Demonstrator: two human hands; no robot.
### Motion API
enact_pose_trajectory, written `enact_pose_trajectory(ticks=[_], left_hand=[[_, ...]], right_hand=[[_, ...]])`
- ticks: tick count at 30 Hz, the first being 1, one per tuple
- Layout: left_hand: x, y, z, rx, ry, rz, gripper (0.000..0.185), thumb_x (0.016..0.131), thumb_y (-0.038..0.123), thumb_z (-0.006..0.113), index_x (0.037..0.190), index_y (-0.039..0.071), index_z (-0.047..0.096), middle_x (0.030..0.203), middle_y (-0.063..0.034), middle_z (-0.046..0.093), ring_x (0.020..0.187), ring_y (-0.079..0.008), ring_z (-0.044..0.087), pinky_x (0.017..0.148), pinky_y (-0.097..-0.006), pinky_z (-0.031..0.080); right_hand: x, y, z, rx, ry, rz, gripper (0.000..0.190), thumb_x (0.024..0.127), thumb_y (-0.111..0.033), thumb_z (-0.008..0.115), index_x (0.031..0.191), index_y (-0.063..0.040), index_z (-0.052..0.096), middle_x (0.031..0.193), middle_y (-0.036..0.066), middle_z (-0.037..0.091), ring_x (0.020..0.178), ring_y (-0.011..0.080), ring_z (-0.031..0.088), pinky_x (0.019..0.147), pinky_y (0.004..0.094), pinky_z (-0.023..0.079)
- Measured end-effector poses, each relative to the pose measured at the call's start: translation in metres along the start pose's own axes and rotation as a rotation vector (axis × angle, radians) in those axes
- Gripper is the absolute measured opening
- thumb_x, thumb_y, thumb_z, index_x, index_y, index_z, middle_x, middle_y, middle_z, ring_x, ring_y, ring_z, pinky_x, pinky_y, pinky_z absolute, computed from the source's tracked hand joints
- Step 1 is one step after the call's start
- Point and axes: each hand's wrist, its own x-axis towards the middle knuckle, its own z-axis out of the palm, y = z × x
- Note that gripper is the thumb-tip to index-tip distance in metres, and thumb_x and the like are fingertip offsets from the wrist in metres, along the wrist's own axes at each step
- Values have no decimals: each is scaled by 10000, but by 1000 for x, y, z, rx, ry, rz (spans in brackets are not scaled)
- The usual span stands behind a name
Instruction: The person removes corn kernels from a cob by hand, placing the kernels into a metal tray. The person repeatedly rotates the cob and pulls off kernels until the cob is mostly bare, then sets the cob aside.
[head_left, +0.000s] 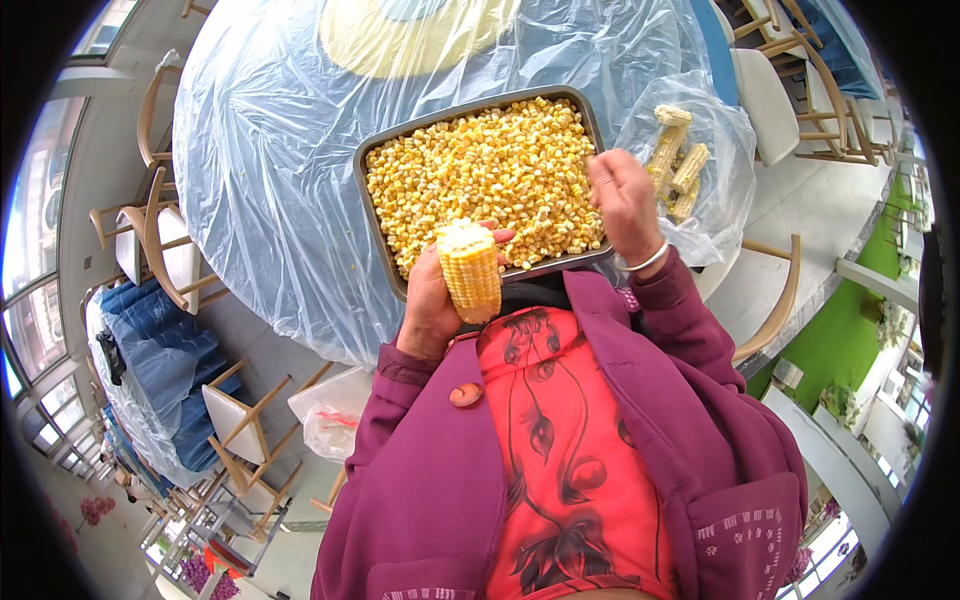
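My left hand (429, 304) holds a thick piece of corn on the cob (471, 277) above the near edge of the tray. Rows of yellow kernels cover its visible side, and its upper end is pale. Loose corn kernels (480, 180) fill a dark rectangular metal tray (362, 196). Over the tray's right rim, my right hand (626, 202) is curled, with a bracelet at the wrist. Whether anything small sits inside its fingers is hidden. Several stripped corncobs (670, 150) lie on a clear plastic bag (724, 165) just right of this hand.
Thin clear plastic sheeting (277, 187) covers the round table under the tray. Wooden chairs with pale seats stand around, including one chair (776, 300) close on the right and another (236, 420) at left. A second plastic-covered table (161, 360) is at the far left.
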Motion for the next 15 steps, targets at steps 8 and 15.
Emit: enact_pose_trajectory(ticks=[8,15], left_hand=[[-6,-1,-34,-293,-127,-135,485,1020,277,269,1298,-70,463,1346,-291,473,1040,-302,635,831,-391,563],[-14,1,-20,-230,-125,-143,544,1029,412,255,1340,4,437,1328,-269,490,1172,-379,551,907,-554,502]], right_hand=[[21,80,-87,-690,207,-26,192,894,-178,569,774,-31,602,706,177,601,696,370,610,614,446,464],[22,95,-95,-902,233,122,89,858,-111,599,884,-95,682,683,120,639,690,370,632,632,449,495]])
